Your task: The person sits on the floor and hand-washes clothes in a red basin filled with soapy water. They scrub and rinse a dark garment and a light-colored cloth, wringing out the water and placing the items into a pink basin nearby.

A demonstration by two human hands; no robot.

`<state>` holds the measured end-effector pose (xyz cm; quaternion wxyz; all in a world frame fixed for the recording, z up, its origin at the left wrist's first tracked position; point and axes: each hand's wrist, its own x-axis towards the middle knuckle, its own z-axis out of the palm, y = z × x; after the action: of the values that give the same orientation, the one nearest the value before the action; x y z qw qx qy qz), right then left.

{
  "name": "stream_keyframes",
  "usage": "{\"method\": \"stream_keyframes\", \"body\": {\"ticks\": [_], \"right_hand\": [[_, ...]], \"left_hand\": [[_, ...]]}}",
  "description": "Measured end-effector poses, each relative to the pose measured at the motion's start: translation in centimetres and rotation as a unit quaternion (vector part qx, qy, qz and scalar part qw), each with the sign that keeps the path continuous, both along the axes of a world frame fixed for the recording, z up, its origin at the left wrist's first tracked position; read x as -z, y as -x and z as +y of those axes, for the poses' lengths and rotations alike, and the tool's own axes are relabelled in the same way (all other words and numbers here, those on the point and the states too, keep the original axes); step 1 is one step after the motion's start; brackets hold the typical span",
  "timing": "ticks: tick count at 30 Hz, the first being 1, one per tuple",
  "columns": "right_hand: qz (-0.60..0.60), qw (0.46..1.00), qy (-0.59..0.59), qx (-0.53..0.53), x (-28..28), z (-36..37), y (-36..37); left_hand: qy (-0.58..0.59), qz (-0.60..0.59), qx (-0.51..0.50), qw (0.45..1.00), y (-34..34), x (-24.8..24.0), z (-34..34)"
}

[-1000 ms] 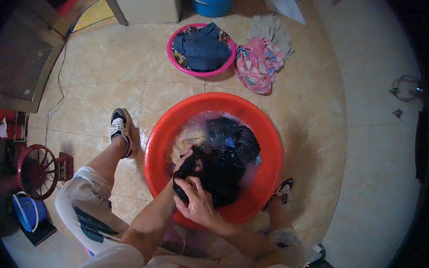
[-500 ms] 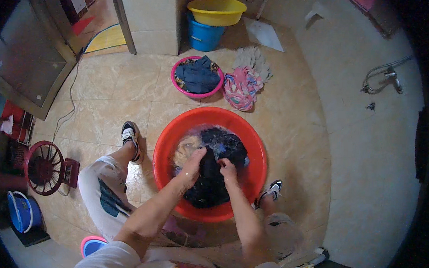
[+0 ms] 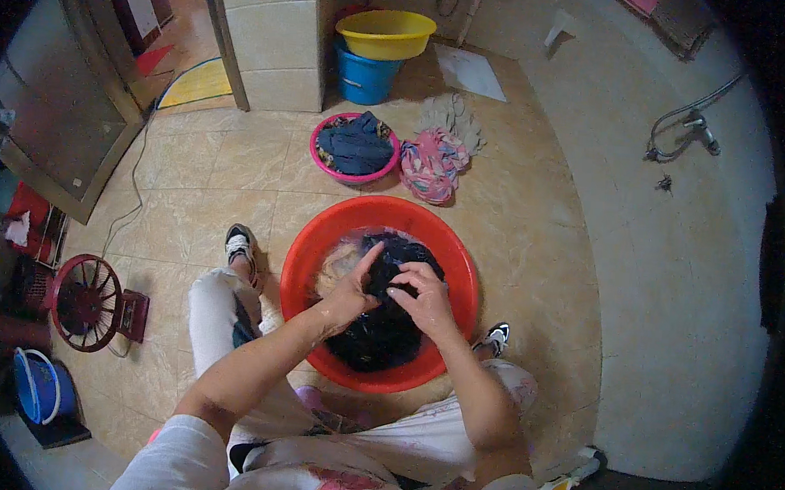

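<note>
A wide red basin (image 3: pixel 458 274) stands on the floor between my feet, with water and wet laundry in it. Dark, nearly black clothing (image 3: pixel 375 341) fills most of the basin, and a beige cloth (image 3: pixel 337 269) lies in the water at its left side. My left hand (image 3: pixel 353 289) is over the dark clothing, index finger stretched out and thumb apart, holding nothing I can see. Close on its right, my right hand (image 3: pixel 422 299) has its fingers spread and bent over the same clothing, also with nothing visible in it.
Beyond the basin are a pink tub (image 3: pixel 354 175) of dark blue clothes and a pink patterned cloth (image 3: pixel 431 168) beside a grey one (image 3: pixel 451 121). A yellow basin (image 3: pixel 387 36) tops a blue bucket (image 3: pixel 365 76). At left stand a dark red fan (image 3: pixel 86 303) and a blue bucket (image 3: pixel 45 387).
Both hands have come off the dark cloth they were gripping, and their fingers have spread. That cloth has sunk lower in the basin. My left knee has shifted inward, and the view has moved slightly.
</note>
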<state>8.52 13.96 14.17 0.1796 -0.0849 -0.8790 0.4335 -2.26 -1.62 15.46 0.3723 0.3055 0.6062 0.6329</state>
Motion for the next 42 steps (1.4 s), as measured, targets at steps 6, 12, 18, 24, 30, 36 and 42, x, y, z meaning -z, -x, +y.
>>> {"method": "stream_keyframes", "body": {"ticks": [6,12,18,24,30,36,42], "right_hand": [[-0.012,0.928,0.363,0.078,0.1,0.6,-0.5],[0.016,0.831,0.536,0.148,-0.8,1.6,-1.3],[0.0,0.883,0.452,0.129,-0.2,0.6,-1.4],[-0.066,0.838,0.531,0.105,-0.3,-2.5,-1.2],[-0.16,0.945,0.278,0.066,3.3,-2.2,-1.2],[-0.04,0.709,0.701,0.06,3.6,-0.4,-2.1],[0.028,0.622,0.779,0.079,1.9,0.1,-0.9]], "left_hand": [[0.02,-0.13,0.012,0.991,1.6,3.8,-0.2],[0.375,0.335,0.239,0.83,-0.3,3.3,0.4],[0.231,-0.095,0.029,0.968,-1.0,3.4,0.3],[0.061,-0.325,-0.065,0.941,-0.6,4.9,0.3],[0.024,-0.305,-0.082,0.948,-0.8,4.7,0.2],[0.056,-0.485,-0.079,0.869,0.5,2.3,0.3],[0.193,-0.11,0.209,0.952,1.9,7.8,-1.8]]}}
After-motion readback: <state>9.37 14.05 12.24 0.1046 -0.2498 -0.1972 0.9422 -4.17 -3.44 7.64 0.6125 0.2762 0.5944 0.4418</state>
